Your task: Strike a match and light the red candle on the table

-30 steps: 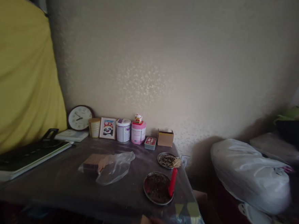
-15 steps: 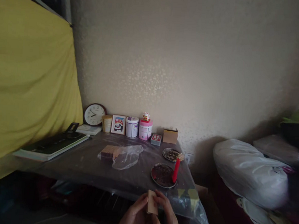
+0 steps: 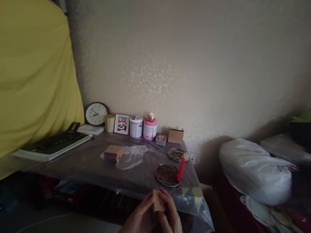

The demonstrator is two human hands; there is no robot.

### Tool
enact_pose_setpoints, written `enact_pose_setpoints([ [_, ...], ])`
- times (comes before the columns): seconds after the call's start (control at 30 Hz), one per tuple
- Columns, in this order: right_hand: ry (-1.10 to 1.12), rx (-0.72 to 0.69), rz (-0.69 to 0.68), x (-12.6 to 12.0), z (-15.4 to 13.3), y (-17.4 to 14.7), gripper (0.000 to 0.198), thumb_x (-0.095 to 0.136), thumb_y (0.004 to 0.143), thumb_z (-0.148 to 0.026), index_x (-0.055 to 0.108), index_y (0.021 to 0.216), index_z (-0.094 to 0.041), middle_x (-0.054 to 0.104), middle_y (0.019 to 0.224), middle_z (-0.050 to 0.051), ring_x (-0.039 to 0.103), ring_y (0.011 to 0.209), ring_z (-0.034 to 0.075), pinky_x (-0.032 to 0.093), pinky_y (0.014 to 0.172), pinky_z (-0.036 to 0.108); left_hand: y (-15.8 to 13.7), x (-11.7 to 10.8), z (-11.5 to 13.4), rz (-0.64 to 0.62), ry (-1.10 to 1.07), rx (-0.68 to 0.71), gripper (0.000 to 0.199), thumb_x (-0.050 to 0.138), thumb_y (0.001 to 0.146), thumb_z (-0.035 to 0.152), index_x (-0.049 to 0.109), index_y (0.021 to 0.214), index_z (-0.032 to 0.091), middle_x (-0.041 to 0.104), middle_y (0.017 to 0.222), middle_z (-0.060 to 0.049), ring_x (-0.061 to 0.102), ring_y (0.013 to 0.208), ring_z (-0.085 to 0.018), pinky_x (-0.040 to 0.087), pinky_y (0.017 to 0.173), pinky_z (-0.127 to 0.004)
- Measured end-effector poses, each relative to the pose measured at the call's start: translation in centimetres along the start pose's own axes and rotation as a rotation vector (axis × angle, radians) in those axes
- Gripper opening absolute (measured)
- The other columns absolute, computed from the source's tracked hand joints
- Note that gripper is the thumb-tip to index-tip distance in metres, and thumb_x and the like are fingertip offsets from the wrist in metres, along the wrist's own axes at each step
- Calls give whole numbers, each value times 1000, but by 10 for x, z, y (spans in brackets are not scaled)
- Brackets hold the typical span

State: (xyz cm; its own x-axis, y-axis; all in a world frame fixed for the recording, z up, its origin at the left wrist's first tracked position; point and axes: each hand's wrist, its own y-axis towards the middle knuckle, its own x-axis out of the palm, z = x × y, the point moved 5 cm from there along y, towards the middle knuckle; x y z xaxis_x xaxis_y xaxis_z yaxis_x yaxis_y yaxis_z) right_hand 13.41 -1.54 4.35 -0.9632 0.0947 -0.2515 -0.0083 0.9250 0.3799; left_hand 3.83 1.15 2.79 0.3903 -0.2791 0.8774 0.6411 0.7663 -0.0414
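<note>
Both hands hold a small tan matchbox [image 3: 159, 201] just off the table's front edge. My left hand [image 3: 141, 218] is closed on its left side. From the right, my right hand [image 3: 172, 217] grips it with bent fingers; part of the box is hidden behind them. Beyond the hands lies a dark round metal plate [image 3: 167, 175], with a red candle [image 3: 181, 169] upright at its right rim. Farther back, a second plate [image 3: 171, 157] bears thin sticks that look like matches. To the left, a pack of small boxes [image 3: 112, 153] sits partly in a clear plastic bag [image 3: 131, 157].
Along the wall stand a clock [image 3: 96, 114], a framed panda picture [image 3: 122, 124], two canisters [image 3: 136, 127], a playing-card box [image 3: 161, 139] and an open cardboard box [image 3: 175, 136]. A large green book [image 3: 53, 146] lies left. White bags [image 3: 253, 169] are piled right of the table [image 3: 140, 184].
The view has tilted down slightly, so the table items appear higher. Both hands still hold the matchbox, now turned a little more toward the camera.
</note>
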Motion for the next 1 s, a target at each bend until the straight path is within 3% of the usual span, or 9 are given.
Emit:
enact_pose_setpoints([
  [0.13, 121, 89, 7, 1, 5, 0, 43, 53, 83, -34, 46, 125, -27, 42, 139, 4, 35, 131, 21, 25, 110, 36, -1, 3, 1, -32, -68, 41, 25, 57, 83, 27, 62, 104, 15, 64, 97, -8, 57, 88, -17, 42, 82, -29],
  [0.27, 362, 187, -70, -5, 0, 5, 51, 61, 77, -33, 45, 125, -26, 53, 129, 5, 49, 119, 22, 38, 101, 37, -3, -4, 4, 42, -37, 43, 23, 54, 85, 25, 61, 104, 15, 67, 96, -8, 61, 86, -16, 46, 78, -29],
  [0.37, 352, 271, 30, -20, 3, 9, 35, 63, 75, -39, 59, 106, -22, 63, 112, 6, 57, 107, 23, 43, 94, 34, -4, -11, 3, 115, 5, -9, 23, 53, 85, 28, 63, 101, 14, 69, 87, -8, 63, 77, -15, 48, 70, -28],
  [0.47, 295, 294, 131, -29, 11, 10, 30, 64, 74, -46, 63, 86, -19, 67, 85, 4, 62, 85, 20, 48, 79, 30, -4, -12, -2, 106, 56, -70, 30, 50, 86, 33, 63, 101, 10, 69, 81, -9, 63, 70, -14, 48, 61, -25],
  [0.63, 404, 327, 80, -20, 17, 8, 34, 64, 72, -51, 59, 76, -18, 56, 56, -4, 54, 50, 11, 44, 53, 23, -5, -11, -10, 71, 110, -132, 32, 50, 86, 34, 61, 104, 9, 69, 82, -9, 63, 65, -14, 46, 57, -23],
  [0.83, 301, 348, 179, -29, 19, 9, 41, 65, 66, -58, 60, 70, -17, 55, 53, -3, 50, 47, 10, 40, 48, 21, -9, -9, -14, 52, 123, -184, 32, 48, 87, 33, 60, 106, 10, 70, 84, -11, 63, 66, -14, 44, 56, -23],
  [1.0, 261, 337, 195, -36, 20, 10, 36, 67, 68, -51, 60, 69, -16, 54, 59, -3, 46, 54, 9, 37, 50, 19, -11, -7, -12, 48, 102, -213, 32, 48, 87, 33, 60, 104, 9, 69, 81, -11, 63, 63, -14, 44, 55, -23],
])
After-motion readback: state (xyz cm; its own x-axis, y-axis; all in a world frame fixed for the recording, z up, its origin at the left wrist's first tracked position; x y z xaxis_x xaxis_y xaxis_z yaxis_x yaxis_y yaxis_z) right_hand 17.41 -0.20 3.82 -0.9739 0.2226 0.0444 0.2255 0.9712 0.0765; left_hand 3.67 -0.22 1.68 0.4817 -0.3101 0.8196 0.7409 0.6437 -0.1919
